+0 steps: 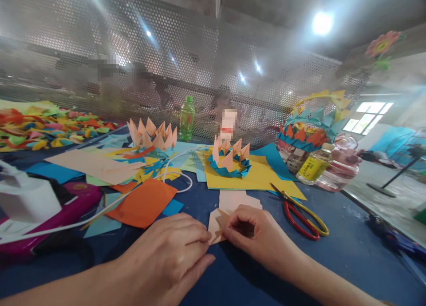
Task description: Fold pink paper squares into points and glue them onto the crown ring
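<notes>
Hands: left hand (pixel 173 252) and right hand (pixel 254 235) are closest to the camera, both pinched onto the same small peach paper (pixel 233 203), one from each side.
Grip: right thumb and forefinger clamp a folded corner. The left fingertips press the paper's left edge, so neither hand is loose.
Where the paper is: low over the blue table (pixel 339 261), right between the two hands, with its far end lying flat toward the yellow sheet.
Doing it well (my take): looks like a fold being creased. I'd line up the edges before pressing and run the crease down against the table rather than in the air.
Close by: red-and-yellow scissors (pixel 304 217) just right of the right hand. An orange sheet (pixel 143 204) sits just beyond the left hand.
In the way: a white cord (pixel 100 210) snakes across the left side from a pink-and-white tool (pixel 40 208), and an elbow could easily snag it.
Middle: yellow sheet (pixel 259 177) with a blue-and-peach paper crown (pixel 229 161) on it, and a second peach crown (pixel 151 135) to the left among loose sheets.
Right side: yellow-label bottle (pixel 314 166) touching a glass jar (pixel 342 164), with a paper-trimmed basket (pixel 306 128) behind them.
Far back: green bottle (pixel 187 118), a heap of coloured scraps (pixel 49 124) and a perforated metal screen (pixel 166 61).
</notes>
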Demonstrator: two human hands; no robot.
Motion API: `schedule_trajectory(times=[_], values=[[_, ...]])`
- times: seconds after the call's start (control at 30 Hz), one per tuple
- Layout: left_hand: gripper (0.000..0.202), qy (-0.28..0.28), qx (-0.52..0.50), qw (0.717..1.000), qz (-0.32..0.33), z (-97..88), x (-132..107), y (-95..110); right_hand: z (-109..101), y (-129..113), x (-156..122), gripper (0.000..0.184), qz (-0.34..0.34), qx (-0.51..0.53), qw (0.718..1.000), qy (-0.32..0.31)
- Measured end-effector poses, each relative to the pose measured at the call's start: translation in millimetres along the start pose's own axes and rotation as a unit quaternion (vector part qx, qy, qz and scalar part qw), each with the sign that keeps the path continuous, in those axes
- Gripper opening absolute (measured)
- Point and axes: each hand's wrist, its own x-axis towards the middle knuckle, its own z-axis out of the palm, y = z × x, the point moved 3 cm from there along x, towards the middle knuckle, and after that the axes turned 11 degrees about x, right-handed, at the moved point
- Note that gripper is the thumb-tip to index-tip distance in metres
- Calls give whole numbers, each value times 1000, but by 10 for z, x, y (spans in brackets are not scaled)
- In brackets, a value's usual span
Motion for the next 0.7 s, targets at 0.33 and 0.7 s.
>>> schedule_trajectory(times=[0.33, 0.7], values=[[27, 17, -6, 1000, -6, -10, -23, 11, 49, 31, -36, 10, 33, -7, 999, 14], [30, -13, -7, 1000, 4, -20, 31, -4, 48, 31, -17, 13, 32, -10, 999, 15]])
